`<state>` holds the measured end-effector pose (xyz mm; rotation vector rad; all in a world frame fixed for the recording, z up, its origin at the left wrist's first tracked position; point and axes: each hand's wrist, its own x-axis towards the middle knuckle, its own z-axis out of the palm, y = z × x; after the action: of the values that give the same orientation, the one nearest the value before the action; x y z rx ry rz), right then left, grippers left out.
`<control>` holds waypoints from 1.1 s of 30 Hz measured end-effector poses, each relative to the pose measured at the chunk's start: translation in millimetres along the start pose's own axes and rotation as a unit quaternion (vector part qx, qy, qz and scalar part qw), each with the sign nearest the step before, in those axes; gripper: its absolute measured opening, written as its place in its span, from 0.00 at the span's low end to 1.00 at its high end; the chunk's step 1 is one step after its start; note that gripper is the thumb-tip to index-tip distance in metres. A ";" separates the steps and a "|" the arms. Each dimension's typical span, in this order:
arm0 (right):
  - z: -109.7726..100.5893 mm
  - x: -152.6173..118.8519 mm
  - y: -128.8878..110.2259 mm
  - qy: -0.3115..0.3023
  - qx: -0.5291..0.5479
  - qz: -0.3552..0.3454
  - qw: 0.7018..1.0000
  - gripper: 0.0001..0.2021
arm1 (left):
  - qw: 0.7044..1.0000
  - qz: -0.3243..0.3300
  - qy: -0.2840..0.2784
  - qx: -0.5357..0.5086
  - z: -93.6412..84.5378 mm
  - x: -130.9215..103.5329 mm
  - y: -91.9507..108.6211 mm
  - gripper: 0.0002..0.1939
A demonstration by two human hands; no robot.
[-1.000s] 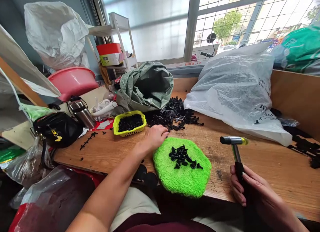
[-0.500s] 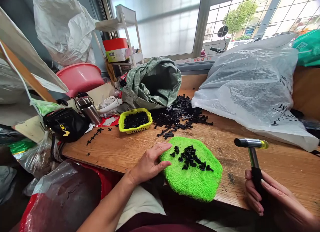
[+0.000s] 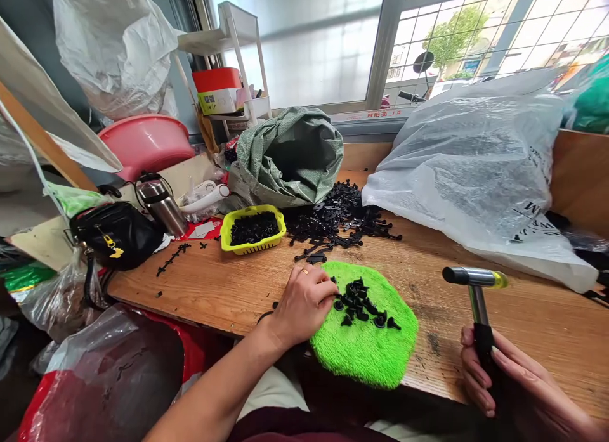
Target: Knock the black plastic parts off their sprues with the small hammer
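A bright green fuzzy cloth [image 3: 366,359] lies at the front edge of the wooden table, with a cluster of small black plastic parts [image 3: 359,299] on it. My left hand [image 3: 304,302] rests over the cloth's left side, fingers curled and pinched together beside the parts; what is between the fingertips is too small to make out. My right hand [image 3: 504,372] is wrapped round the black handle of a small hammer [image 3: 478,277], held upright to the right of the cloth. The hammer's head has a black face and a yellow one.
Behind the cloth are a yellow basket [image 3: 228,239] of black parts, a loose black pile [image 3: 340,214] and an open green sack [image 3: 290,156]. A white plastic bag [image 3: 466,175] covers the back right. At left stand a black bag [image 3: 117,236] and a steel flask [image 3: 164,207].
My left hand has moved right and forward onto the parts at the cloth's left side, and its fingers have closed. The hammer remains in my right hand; the view has shifted slightly.
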<state>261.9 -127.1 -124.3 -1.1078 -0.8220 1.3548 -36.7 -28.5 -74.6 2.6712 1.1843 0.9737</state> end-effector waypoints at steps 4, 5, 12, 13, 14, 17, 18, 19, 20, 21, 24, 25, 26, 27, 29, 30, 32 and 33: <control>-1.1 0.8 1.5 0.001 0.016 0.011 1.000 0.12 | 0.997 0.056 0.057 0.001 1.3 -8.6 -2.9 0.07; -1.2 1.0 1.9 0.001 0.018 0.013 1.000 0.12 | 0.996 0.053 0.069 -0.002 0.9 -9.9 -3.1 0.07; -0.3 1.0 2.2 0.019 0.021 0.013 1.000 0.12 | 0.997 -0.034 0.009 -0.067 -7.9 -14.9 -8.0 0.06; -0.5 1.0 2.1 0.018 0.017 0.011 1.000 0.12 | 0.998 -0.006 -0.003 -0.055 -9.1 -15.8 -9.0 0.07; -0.9 0.8 2.1 0.014 0.013 0.007 1.000 0.12 | 0.999 0.028 -0.007 -0.035 -10.2 -16.7 -10.1 0.09; -1.3 0.2 2.5 -0.001 0.003 -0.005 1.000 0.12 | 0.992 0.122 0.001 0.040 -12.3 -18.2 -13.2 0.12; -1.2 0.0 2.8 -0.005 0.001 -0.008 1.000 0.12 | 0.988 0.142 0.004 0.055 -12.9 -18.3 -14.4 0.12; -1.0 -0.2 3.1 -0.007 0.000 -0.010 1.000 0.11 | 0.986 0.156 0.003 0.062 -13.5 -18.2 -15.6 0.12; -1.0 -0.2 3.6 -0.007 -0.001 -0.011 1.000 0.11 | 0.984 0.168 -0.002 0.063 -14.2 -18.2 -16.8 0.12; -1.1 -0.2 4.2 -0.005 -0.001 -0.012 1.000 0.11 | 0.983 0.177 -0.010 0.056 -14.9 -18.4 -18.0 0.12; -2.8 0.7 6.4 -0.004 0.005 -0.009 1.000 0.12 | 0.984 0.177 -0.026 0.021 -16.3 -21.5 -20.4 0.11; -3.7 1.1 7.1 -0.004 0.007 -0.008 1.000 0.12 | 0.985 0.168 -0.025 0.009 -16.6 -23.3 -20.7 0.11; -4.5 1.5 7.7 -0.005 0.009 -0.009 1.000 0.13 | 0.987 0.157 -0.021 -0.004 -16.9 -25.1 -20.6 0.11; -4.9 1.7 8.0 -0.004 0.010 -0.009 1.000 0.13 | 0.989 0.147 -0.015 -0.018 -17.4 -26.7 -20.2 0.10; -3.7 1.3 7.1 0.003 0.008 -0.012 1.000 0.14 | 0.990 0.126 -0.004 -0.065 -19.0 -27.5 -19.6 0.08; -1.6 0.6 5.7 0.008 0.007 -0.013 1.000 0.15 | 0.989 0.110 0.003 -0.100 -20.1 -25.8 -19.8 0.07; 6.0 -1.9 1.0 0.023 0.005 -0.012 1.000 0.16 | 0.984 0.047 0.038 -0.166 -22.0 -17.0 -23.1 0.06; 11.0 -3.4 -1.9 0.035 0.007 -0.012 0.999 0.16 | 0.982 0.001 0.063 -0.181 -22.2 -9.8 -26.5 0.07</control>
<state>251.8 -128.8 -118.6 -1.1238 -0.7712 1.2924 -71.5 -20.8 -69.8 2.3559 0.9177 1.2382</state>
